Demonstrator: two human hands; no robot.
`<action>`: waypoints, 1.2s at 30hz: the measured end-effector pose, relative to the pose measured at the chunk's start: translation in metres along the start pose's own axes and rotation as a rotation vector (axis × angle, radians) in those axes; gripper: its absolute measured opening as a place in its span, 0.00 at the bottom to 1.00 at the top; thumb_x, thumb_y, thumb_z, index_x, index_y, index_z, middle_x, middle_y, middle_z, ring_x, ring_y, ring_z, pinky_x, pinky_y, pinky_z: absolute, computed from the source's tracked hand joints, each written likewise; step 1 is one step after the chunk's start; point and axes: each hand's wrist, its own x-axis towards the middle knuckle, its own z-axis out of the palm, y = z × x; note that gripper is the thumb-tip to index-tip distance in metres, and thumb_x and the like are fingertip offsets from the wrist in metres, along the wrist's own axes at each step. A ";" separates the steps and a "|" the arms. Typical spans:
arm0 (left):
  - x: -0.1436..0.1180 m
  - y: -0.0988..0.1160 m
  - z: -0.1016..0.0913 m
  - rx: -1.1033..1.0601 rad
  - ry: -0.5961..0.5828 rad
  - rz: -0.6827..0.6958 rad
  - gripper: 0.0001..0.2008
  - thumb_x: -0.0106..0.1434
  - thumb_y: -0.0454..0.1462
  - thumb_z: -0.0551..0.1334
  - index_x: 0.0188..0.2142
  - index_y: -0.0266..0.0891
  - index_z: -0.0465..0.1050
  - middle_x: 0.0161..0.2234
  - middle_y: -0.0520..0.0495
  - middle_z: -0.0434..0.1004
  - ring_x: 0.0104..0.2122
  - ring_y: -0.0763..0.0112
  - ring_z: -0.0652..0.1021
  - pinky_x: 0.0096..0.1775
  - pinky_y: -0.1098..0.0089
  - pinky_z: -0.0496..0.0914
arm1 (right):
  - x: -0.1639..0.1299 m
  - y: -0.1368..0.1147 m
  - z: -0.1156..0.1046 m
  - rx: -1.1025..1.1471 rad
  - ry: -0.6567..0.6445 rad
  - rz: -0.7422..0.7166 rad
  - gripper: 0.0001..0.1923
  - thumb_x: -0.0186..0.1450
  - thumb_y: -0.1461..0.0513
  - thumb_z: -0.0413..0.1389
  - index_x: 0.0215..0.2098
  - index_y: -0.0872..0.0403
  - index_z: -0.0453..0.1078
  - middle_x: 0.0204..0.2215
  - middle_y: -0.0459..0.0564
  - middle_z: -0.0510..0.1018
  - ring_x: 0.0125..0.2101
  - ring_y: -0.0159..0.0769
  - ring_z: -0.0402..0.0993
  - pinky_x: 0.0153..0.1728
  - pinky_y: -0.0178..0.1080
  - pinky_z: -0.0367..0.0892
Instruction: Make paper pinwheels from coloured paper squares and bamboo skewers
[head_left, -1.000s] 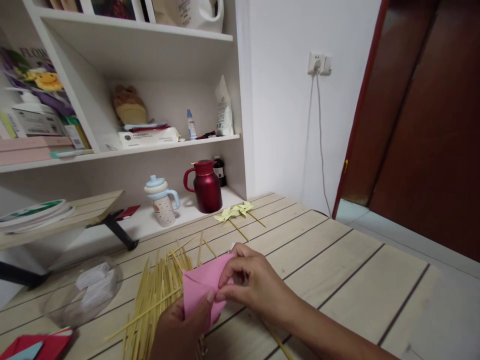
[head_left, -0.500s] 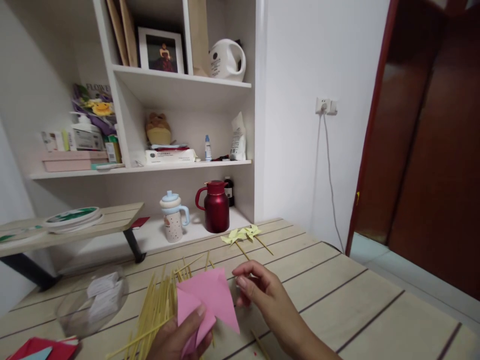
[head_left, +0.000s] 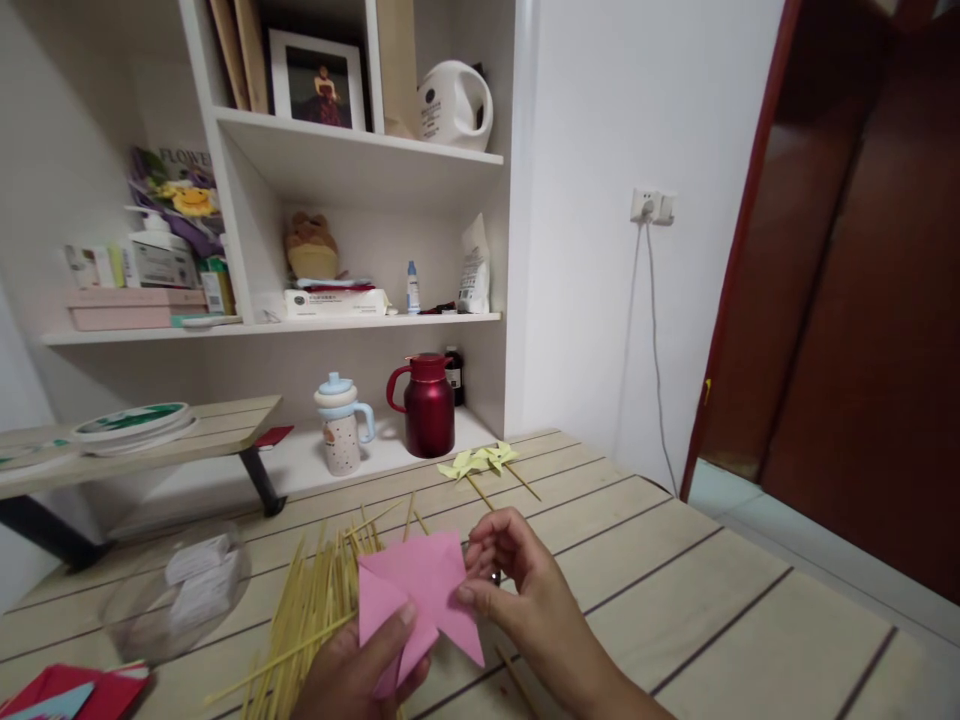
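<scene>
Wooden slatted table [head_left: 675,590] across the lower half, pushed up against a white shelf unit [head_left: 360,170] on the far side. Dark red door [head_left: 862,300] to the right, beyond a white wall with a socket [head_left: 651,207] and a hanging cable.

On the unit's lowest ledge, a red thermos jug [head_left: 426,405] beside a pale cup with a blue lid [head_left: 341,425]. Higher up, a white jug [head_left: 452,105] and a framed picture [head_left: 315,80].

On the table's left part, a spread of thin bamboo sticks [head_left: 311,620], with a clear plastic tub [head_left: 176,595] further left and red paper [head_left: 45,690] at the corner. Farther back, 2 pale yellow paper pinwheels on sticks [head_left: 480,462], well apart from the hands.

Near the bottom centre, above the sticks, a pink folded paper [head_left: 420,595]. Left hand [head_left: 360,670] beneath it, thumb pressed on its front, fingers closed around the lower part. Right hand [head_left: 525,590] at the paper's right edge, thumb and forefinger pinched together on that edge, other fingers curled loosely.
</scene>
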 end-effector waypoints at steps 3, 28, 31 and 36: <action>0.002 -0.001 -0.001 0.000 -0.025 -0.002 0.13 0.52 0.33 0.72 0.38 0.32 0.75 0.33 0.41 0.83 0.26 0.69 0.80 0.32 0.70 0.76 | -0.001 0.001 -0.001 -0.095 -0.030 -0.060 0.14 0.52 0.72 0.65 0.32 0.52 0.70 0.29 0.42 0.73 0.32 0.33 0.69 0.36 0.36 0.66; -0.003 -0.005 0.000 0.120 -0.177 0.028 0.19 0.47 0.44 0.74 0.34 0.32 0.81 0.27 0.44 0.82 0.27 0.67 0.77 0.32 0.69 0.70 | -0.008 0.013 -0.005 -0.336 -0.099 -0.367 0.12 0.60 0.71 0.63 0.34 0.47 0.82 0.34 0.47 0.68 0.36 0.36 0.72 0.35 0.39 0.69; -0.004 -0.006 0.000 0.144 -0.170 0.025 0.20 0.48 0.45 0.73 0.35 0.31 0.80 0.26 0.43 0.81 0.26 0.66 0.77 0.33 0.69 0.70 | -0.008 0.013 -0.006 -0.329 -0.106 -0.375 0.12 0.60 0.71 0.63 0.34 0.47 0.82 0.34 0.48 0.68 0.36 0.36 0.71 0.35 0.39 0.69; -0.008 -0.002 0.003 0.122 -0.119 -0.004 0.19 0.41 0.44 0.76 0.30 0.33 0.80 0.23 0.45 0.80 0.25 0.65 0.76 0.32 0.68 0.69 | -0.008 0.014 -0.007 -0.348 -0.124 -0.435 0.11 0.61 0.69 0.63 0.35 0.46 0.82 0.34 0.48 0.68 0.36 0.36 0.72 0.34 0.38 0.69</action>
